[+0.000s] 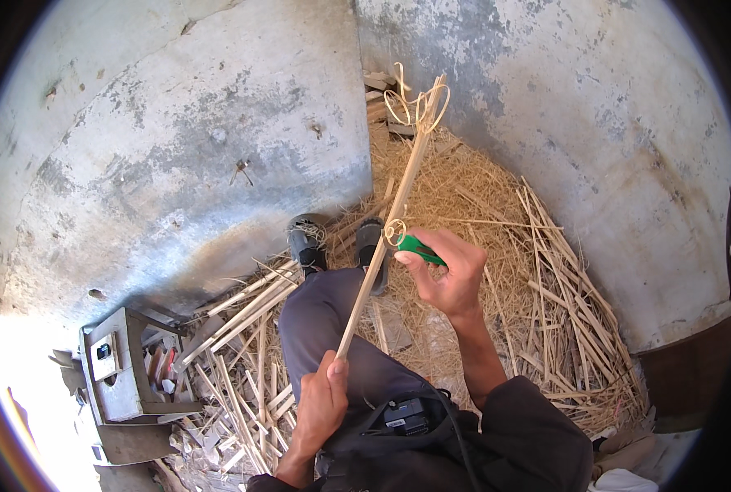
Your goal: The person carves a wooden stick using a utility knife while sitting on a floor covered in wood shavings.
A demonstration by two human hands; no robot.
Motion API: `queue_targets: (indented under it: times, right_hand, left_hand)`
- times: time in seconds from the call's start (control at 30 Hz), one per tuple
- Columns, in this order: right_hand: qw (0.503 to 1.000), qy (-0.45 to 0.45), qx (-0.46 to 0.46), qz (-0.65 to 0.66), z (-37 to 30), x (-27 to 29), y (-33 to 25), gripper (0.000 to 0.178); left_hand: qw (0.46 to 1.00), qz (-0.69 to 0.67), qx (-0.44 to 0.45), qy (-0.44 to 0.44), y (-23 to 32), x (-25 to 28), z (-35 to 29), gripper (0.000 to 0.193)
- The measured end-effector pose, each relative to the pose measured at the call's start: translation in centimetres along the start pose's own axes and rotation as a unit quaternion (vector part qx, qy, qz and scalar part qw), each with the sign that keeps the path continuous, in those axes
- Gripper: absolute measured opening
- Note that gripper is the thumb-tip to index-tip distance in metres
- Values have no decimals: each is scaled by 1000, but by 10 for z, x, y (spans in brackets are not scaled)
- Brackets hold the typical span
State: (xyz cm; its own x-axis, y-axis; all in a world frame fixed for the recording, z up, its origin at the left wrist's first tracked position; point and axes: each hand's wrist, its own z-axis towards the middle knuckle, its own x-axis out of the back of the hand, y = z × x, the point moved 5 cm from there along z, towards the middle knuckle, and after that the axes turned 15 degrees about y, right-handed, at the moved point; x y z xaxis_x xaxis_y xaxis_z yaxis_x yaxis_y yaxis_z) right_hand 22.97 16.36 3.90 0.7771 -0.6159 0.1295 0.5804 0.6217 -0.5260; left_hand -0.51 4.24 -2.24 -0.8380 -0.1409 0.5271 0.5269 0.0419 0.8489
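My left hand is closed around the near end of a long, pale wooden stick. From there the stick slants up and away, crossing over my leg and shoe. In my right hand is a green-handled cutting tool, pressed against the stick about midway along; its blade cannot be made out. A small curled shaving stands up where the tool meets the wood. Longer curled strips hang on at the stick's far end.
Shavings cover the floor ahead. Piles of thin sticks lie to the right and left. A worn wooden stool lies on its side at the left. Scuffed walls meet in a corner ahead, with wood blocks there.
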Motion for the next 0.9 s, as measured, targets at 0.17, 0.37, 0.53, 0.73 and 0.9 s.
queue_targets:
  times: [0.17, 0.37, 0.53, 0.73, 0.9]
  right_hand:
    - [990, 83, -75, -90, 14, 15, 63, 35]
    - [973, 142, -177, -45, 49, 40, 111, 40]
    - [973, 81, -218, 0, 21, 27, 99, 39]
    - [965, -29, -258, 40, -21, 4, 96, 31]
    - [948, -49, -309, 56, -36, 2, 95, 29]
  left_hand:
    - [999, 16, -12, -33, -11, -7, -12, 35]
    - [998, -15, 7, -62, -21, -5, -25, 51]
    - [988, -106, 60, -92, -33, -8, -10, 56]
    - [929, -229, 231, -178, -39, -17, -3, 59]
    - [903, -275, 248, -219, -49, -27, 5, 70]
